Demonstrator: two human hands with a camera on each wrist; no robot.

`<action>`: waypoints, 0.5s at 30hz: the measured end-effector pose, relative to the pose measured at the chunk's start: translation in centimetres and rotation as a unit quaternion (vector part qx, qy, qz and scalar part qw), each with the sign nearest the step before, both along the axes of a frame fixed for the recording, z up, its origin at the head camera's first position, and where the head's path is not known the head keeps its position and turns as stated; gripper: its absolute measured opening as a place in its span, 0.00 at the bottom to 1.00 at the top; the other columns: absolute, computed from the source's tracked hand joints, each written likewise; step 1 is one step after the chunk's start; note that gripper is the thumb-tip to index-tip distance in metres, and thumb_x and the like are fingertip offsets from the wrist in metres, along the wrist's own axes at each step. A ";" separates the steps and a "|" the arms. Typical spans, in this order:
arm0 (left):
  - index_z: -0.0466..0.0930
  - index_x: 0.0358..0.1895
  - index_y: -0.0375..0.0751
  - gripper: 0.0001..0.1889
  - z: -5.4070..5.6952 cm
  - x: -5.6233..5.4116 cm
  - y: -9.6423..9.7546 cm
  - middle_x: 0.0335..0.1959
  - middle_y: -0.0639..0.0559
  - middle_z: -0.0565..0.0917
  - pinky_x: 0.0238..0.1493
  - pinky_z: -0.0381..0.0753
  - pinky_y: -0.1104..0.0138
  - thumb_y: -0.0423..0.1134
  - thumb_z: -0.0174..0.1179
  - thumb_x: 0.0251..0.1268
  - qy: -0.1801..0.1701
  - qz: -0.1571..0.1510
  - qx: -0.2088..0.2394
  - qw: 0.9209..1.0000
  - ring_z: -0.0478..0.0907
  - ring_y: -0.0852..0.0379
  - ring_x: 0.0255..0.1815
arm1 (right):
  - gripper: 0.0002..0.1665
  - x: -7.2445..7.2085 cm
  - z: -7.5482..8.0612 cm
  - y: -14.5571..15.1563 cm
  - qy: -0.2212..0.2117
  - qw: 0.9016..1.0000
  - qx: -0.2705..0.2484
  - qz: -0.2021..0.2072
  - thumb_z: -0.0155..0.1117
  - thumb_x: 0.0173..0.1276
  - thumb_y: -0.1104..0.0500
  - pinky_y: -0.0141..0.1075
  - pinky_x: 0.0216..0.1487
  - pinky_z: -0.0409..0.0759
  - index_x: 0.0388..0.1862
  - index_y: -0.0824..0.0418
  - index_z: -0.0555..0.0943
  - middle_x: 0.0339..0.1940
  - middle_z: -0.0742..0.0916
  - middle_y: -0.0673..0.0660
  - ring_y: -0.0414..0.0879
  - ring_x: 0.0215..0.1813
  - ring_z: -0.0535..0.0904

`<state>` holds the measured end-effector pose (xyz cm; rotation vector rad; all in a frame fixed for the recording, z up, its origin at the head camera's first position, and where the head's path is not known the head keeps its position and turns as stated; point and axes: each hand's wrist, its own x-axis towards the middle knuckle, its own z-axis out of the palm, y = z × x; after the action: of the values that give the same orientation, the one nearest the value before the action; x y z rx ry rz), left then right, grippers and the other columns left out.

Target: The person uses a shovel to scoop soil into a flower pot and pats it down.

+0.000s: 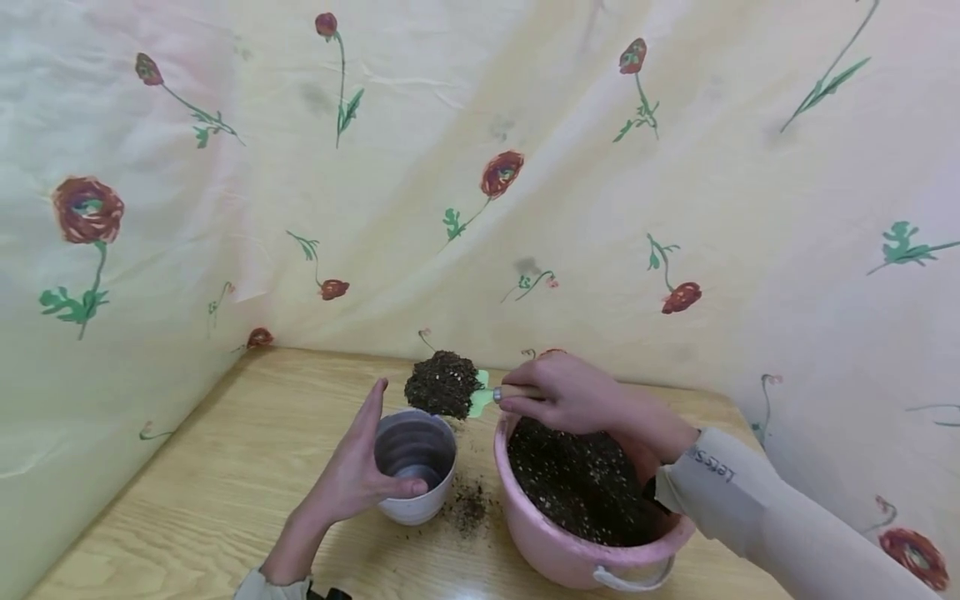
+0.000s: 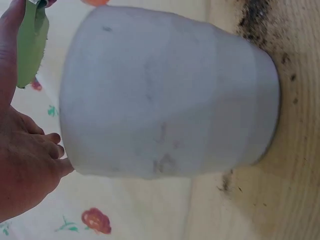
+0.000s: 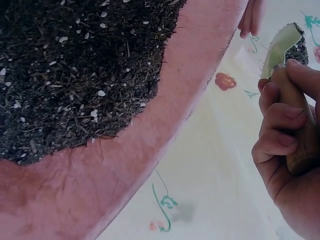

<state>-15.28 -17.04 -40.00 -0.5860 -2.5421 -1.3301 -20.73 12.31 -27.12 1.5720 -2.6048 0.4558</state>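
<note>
Looks like the soil-transfer stage from here: right hand (image 1: 573, 393) gripping the green trowel (image 1: 482, 393), soil (image 1: 442, 383) heaped by the far rim of the pale pot (image 1: 418, 510), left of the pink tub (image 1: 519, 529). Left hand (image 1: 351, 475) is splayed beside the pot, can't tell how firmly it touches. Next probably wants a careful tip inward.

Dressed in a pale greyish-beige right sleeve (image 1: 787, 508), creased and marked near the cuff (image 1: 686, 487) with dark, slanting lettering (image 1: 712, 465). Dressed in a similarly light left sleeve (image 1: 270, 588). Fitted beside each cuff with black gear (image 1: 654, 493), partly hidden.
</note>
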 end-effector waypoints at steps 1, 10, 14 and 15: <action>0.31 0.78 0.52 0.73 -0.2 -0.1 -0.1 0.78 0.41 0.41 0.67 0.54 0.37 0.56 0.80 0.32 -0.004 0.002 0.001 1.000 0.43 0.36 0.76 | 0.17 -0.2 -0.1 -0.2 0.002 1.000 0.000 0.003 0.57 0.73 0.54 0.28 0.24 0.62 0.21 0.49 0.72 0.15 0.65 0.39 0.31 0.18 0.58; 0.31 0.78 0.48 0.74 -1.8 -0.8 -0.8 0.78 0.38 0.40 0.68 0.52 0.37 0.60 0.79 0.30 -0.027 0.016 -0.013 0.999 0.43 0.35 0.76 | 0.18 -1.1 -0.7 -1.6 -0.023 0.999 0.028 0.017 0.57 0.73 0.54 0.27 0.25 0.62 0.20 0.49 0.70 0.15 0.67 0.40 0.32 0.18 0.59; 0.30 0.78 0.49 0.76 -2.4 -0.8 -1.1 0.78 0.39 0.39 0.67 0.52 0.37 0.61 0.80 0.28 -0.045 0.021 -0.012 0.999 0.43 0.35 0.75 | 0.22 -1.5 -1.2 -2.1 -0.032 0.998 0.041 0.018 0.59 0.72 0.54 0.27 0.24 0.60 0.17 0.49 0.66 0.14 0.64 0.39 0.32 0.17 0.58; 0.30 0.78 0.50 0.76 -2.5 -0.8 -1.1 0.78 0.39 0.39 0.68 0.53 0.37 0.60 0.80 0.28 -0.050 0.021 -0.009 0.998 0.43 0.35 0.76 | 0.23 -1.6 -1.3 -2.3 -0.034 0.998 0.043 0.017 0.59 0.71 0.53 0.27 0.24 0.60 0.16 0.49 0.65 0.14 0.64 0.39 0.32 0.17 0.57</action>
<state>-16.11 -18.17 -42.48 -0.4774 -2.6329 -1.3540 -22.32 10.01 -28.37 1.6576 -2.6869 0.4120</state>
